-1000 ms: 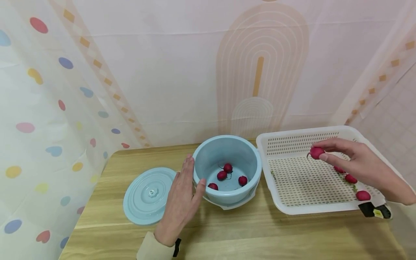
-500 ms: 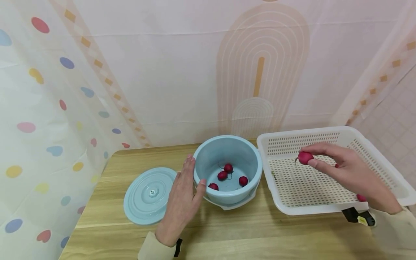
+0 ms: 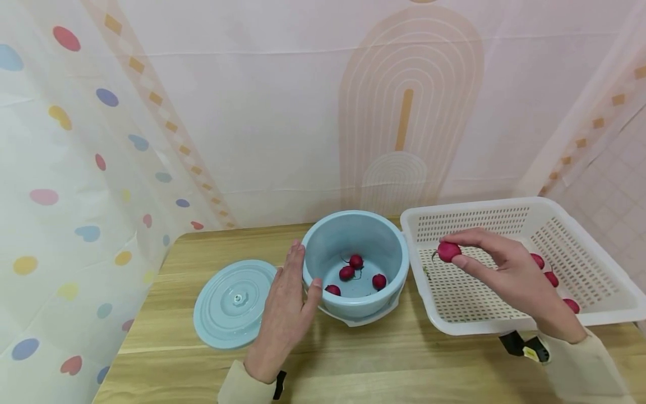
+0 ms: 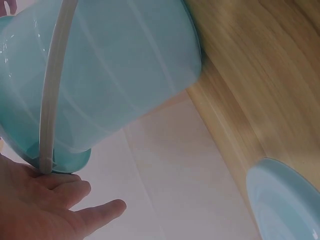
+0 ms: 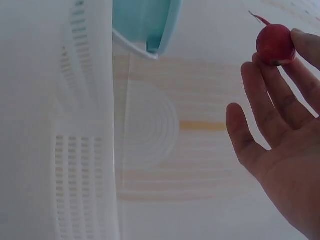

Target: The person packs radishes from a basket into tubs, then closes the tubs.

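A red radish (image 3: 448, 252) with a thin root tail is pinched between the thumb and fingertips of my right hand (image 3: 510, 272), above the left part of a white perforated basket (image 3: 461, 326). The right wrist view shows the same radish (image 5: 275, 45) at the fingertips. My left hand (image 3: 285, 314) rests against the left side of a blue bucket (image 3: 355, 306), its fingers straight along the rim. In the left wrist view, the left hand (image 4: 55, 200) touches the bucket (image 4: 115, 65) by its rim and pale handle. Several radishes (image 3: 346, 273) lie on the bucket's floor.
A round blue lid (image 3: 227, 314) lies on the wooden table (image 3: 383, 359), left of the bucket. A few more radishes (image 3: 551, 279) sit in the basket's right part. Behind the table hangs a patterned curtain (image 3: 262, 123).
My right hand has moved left with the radish, from over the basket's middle to its left part, nearer the bucket. The left hand stays at the bucket's side.
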The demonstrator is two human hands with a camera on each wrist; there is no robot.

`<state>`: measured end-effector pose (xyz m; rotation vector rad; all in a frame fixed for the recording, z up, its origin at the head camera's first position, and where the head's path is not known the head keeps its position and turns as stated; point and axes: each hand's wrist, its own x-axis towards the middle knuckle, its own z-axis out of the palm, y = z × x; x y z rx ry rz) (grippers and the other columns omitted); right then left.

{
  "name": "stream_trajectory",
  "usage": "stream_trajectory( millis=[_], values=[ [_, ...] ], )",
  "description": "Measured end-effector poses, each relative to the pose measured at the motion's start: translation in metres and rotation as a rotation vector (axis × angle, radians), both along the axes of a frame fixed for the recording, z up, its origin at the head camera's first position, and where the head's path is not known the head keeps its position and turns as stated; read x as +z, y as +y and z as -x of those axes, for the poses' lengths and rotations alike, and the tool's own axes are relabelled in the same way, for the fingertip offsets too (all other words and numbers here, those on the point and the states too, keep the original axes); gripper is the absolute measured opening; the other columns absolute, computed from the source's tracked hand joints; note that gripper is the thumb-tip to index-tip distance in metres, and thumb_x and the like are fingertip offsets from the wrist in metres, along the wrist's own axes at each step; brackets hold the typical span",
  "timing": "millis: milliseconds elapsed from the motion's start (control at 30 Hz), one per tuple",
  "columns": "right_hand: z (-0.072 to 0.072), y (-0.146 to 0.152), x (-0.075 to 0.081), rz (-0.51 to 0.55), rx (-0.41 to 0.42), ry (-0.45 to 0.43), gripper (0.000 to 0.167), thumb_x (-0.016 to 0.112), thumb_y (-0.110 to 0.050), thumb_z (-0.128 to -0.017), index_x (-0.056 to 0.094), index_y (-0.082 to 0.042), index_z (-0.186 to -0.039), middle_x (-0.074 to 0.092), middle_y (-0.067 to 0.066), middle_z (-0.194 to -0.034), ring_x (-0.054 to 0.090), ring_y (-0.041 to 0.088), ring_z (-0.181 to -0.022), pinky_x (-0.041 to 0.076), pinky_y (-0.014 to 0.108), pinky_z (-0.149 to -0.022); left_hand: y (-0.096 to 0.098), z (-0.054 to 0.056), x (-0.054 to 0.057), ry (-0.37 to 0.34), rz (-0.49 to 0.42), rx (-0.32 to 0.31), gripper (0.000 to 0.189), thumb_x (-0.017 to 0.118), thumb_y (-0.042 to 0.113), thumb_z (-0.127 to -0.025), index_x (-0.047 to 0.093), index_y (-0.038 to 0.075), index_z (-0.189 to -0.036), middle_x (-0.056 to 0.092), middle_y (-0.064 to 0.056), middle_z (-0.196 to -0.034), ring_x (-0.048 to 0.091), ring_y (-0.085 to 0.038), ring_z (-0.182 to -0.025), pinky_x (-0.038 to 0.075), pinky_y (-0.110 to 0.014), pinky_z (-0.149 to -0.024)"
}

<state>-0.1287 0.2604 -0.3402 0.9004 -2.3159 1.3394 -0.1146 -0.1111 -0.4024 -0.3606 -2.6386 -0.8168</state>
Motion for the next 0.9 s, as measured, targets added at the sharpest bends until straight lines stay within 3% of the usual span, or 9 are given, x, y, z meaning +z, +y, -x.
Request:
stream_trajectory(
  millis=[267,500,900],
  values=[
    [-0.008,-0.03,-0.004,0.054,-0.09,0.006,0.044,0.075,0.01,-0.087,0.074,-0.011,-0.125,0.073,0.001,-0.12,0.064,0.006,-0.117,0.045,0.015,-0.103,0.0,0.0,0.001,0.003,-0.003,-0.001,0.068,0.051,0.033,-0.105,0.029,0.005,-0.163,0.026,-0.006,-0.17,0.026,-0.026,-0.156,0.029,-0.06,-0.12],
    [-0.009,-0.058,-0.016,0.055,-0.15,0.093,0.046,0.079,0.008,-0.084,0.074,-0.012,-0.124,0.073,-0.001,-0.12,0.064,0.005,-0.117,0.045,0.016,-0.103,0.0,0.0,0.0,0.007,-0.009,-0.001,0.068,0.052,0.032,-0.104,0.029,0.005,-0.162,0.027,-0.008,-0.169,0.027,-0.027,-0.155,0.029,-0.061,-0.12],
    [-0.006,-0.091,-0.033,0.027,-0.152,0.145,0.043,0.083,0.003,-0.083,0.072,-0.008,-0.123,0.073,0.002,-0.121,0.066,0.017,-0.117,0.046,0.018,-0.106,0.0,0.001,0.0,0.013,-0.021,-0.005,0.068,0.052,0.033,-0.104,0.03,0.005,-0.162,0.028,-0.007,-0.169,0.029,-0.027,-0.155,0.03,-0.061,-0.119]
  ],
)
